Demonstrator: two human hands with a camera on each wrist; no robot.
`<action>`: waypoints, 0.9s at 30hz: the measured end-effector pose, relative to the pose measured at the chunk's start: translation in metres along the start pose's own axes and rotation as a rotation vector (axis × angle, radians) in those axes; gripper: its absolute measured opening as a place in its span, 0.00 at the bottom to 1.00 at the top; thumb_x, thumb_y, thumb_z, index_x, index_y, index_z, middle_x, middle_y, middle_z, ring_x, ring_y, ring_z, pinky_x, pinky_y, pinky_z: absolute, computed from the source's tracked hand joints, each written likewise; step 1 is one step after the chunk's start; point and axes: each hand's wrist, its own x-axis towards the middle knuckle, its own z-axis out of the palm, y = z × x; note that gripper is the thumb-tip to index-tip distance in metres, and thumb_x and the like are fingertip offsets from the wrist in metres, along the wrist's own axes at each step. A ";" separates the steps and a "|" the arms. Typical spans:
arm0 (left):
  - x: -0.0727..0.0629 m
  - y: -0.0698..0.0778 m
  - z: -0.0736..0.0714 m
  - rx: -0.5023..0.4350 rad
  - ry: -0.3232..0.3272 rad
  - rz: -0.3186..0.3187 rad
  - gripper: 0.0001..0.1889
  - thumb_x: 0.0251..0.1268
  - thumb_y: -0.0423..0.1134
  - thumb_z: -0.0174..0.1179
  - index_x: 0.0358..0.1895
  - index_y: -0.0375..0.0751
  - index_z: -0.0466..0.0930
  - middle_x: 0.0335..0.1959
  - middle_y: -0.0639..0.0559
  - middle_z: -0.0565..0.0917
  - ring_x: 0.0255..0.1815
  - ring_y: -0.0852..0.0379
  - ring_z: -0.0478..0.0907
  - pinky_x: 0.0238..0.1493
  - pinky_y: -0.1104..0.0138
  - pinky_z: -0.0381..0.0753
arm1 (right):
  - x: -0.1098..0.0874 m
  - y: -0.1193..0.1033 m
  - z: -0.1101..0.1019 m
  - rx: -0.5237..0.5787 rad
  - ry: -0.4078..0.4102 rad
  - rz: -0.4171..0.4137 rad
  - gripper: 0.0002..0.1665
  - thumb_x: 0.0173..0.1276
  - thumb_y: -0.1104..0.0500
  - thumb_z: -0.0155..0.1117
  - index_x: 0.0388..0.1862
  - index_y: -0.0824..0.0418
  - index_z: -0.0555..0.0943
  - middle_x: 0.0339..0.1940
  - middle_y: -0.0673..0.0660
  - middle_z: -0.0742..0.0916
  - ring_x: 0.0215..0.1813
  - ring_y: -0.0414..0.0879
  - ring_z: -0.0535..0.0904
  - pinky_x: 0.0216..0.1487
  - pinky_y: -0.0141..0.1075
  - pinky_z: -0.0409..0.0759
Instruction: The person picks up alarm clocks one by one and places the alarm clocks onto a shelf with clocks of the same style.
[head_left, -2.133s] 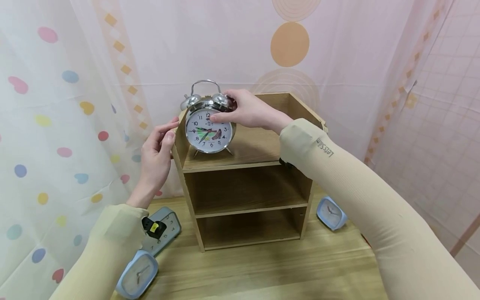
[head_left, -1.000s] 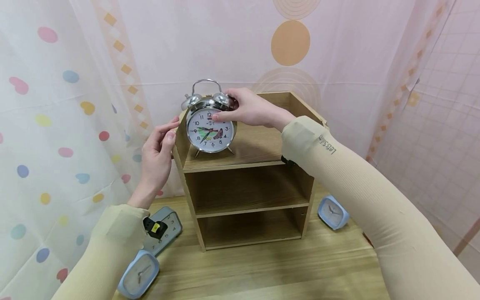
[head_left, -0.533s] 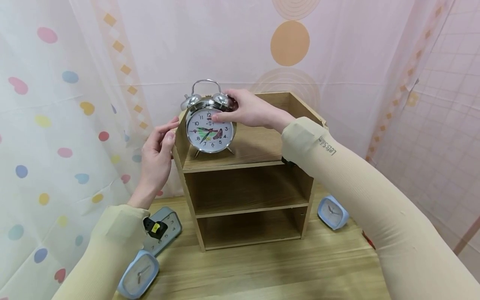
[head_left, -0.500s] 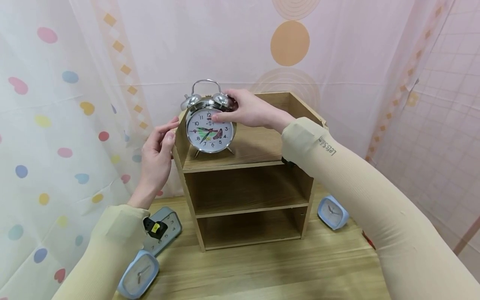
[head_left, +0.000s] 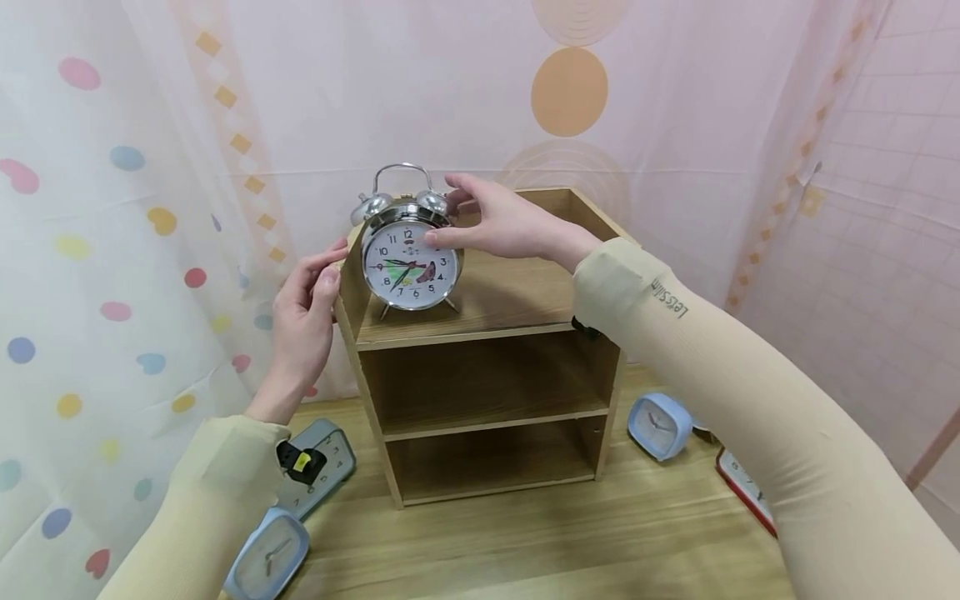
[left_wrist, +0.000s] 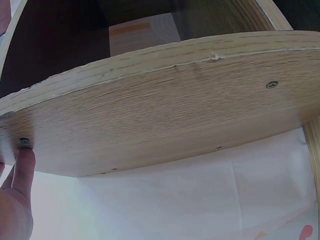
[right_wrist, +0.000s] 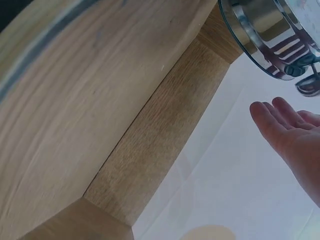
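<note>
A silver twin-bell alarm clock (head_left: 411, 265) stands upright on the top shelf of a small wooden shelf unit (head_left: 480, 335), close to its left wall. My right hand (head_left: 513, 223) is open just right of the clock, its thumb overlapping the dial's edge in the head view. In the right wrist view, a gap shows between my right fingers (left_wrist: 24, 170) no part of that hand; the clock's metal casing (right_wrist: 270, 37) is apart from the right hand (right_wrist: 295, 132). My left hand (head_left: 303, 321) rests its fingertips against the unit's left outer wall (left_wrist: 150, 115).
Left of the unit, a grey-green clock (head_left: 324, 467) leans behind a light blue clock (head_left: 268, 557). Another light blue clock (head_left: 660, 427) stands to the right, near a red-edged clock (head_left: 746, 490) partly behind my right sleeve. A patterned curtain (head_left: 450, 92) hangs behind.
My right hand has let go of the alarm clock and drawn slightly right. The left hand stays at the unit's wall. The head view has shifted a little, showing more of the red-edged clock.
</note>
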 end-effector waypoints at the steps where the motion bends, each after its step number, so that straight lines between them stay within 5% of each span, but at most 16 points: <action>1: 0.000 0.000 0.000 -0.003 0.003 0.000 0.20 0.83 0.41 0.48 0.67 0.36 0.78 0.76 0.51 0.78 0.77 0.61 0.75 0.65 0.82 0.74 | -0.001 0.000 -0.001 -0.017 0.002 0.011 0.59 0.70 0.41 0.70 0.89 0.55 0.49 0.80 0.54 0.74 0.85 0.50 0.66 0.86 0.44 0.63; 27: 0.001 0.000 0.000 0.014 0.010 0.013 0.20 0.83 0.40 0.48 0.67 0.36 0.78 0.75 0.50 0.79 0.77 0.61 0.75 0.69 0.80 0.72 | -0.051 0.017 -0.038 -0.082 0.008 0.027 0.54 0.74 0.40 0.67 0.89 0.52 0.50 0.89 0.51 0.61 0.90 0.47 0.54 0.87 0.45 0.61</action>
